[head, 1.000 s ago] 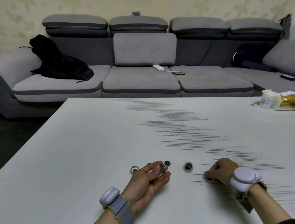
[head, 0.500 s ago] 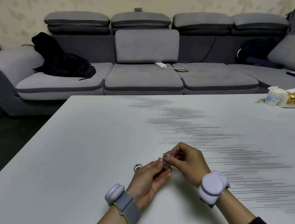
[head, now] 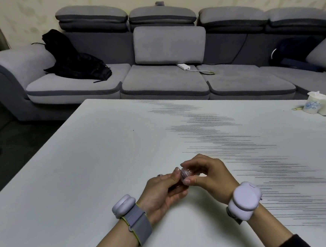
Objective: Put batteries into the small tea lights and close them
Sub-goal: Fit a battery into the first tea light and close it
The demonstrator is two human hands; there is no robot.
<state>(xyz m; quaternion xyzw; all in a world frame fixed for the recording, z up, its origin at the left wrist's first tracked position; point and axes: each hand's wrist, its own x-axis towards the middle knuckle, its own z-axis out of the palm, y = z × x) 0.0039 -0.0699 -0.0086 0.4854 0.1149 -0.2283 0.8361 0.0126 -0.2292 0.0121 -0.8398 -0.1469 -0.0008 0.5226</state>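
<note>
White tabletop carries both hands close together near its front edge. The left hand lies palm up and pinches a small tea light between thumb and fingers. The right hand comes from the other side and its fingertips close on the same tea light, so the little clear piece is held by both hands above the tabletop, not resting on it. Whether a battery is inside cannot be told, because the fingers cover most of it.

One second ago the right hand was apart, at the right side, pressing on the tabletop, and only the left hand held the tea light. Half a second ago the right hand had already reached it. Now the grip looks tighter and the hands sit slightly higher in the view. The loose round pieces that lay beside the hands one second ago are now hidden, except one small metal piece that shows just behind the left hand
</note>
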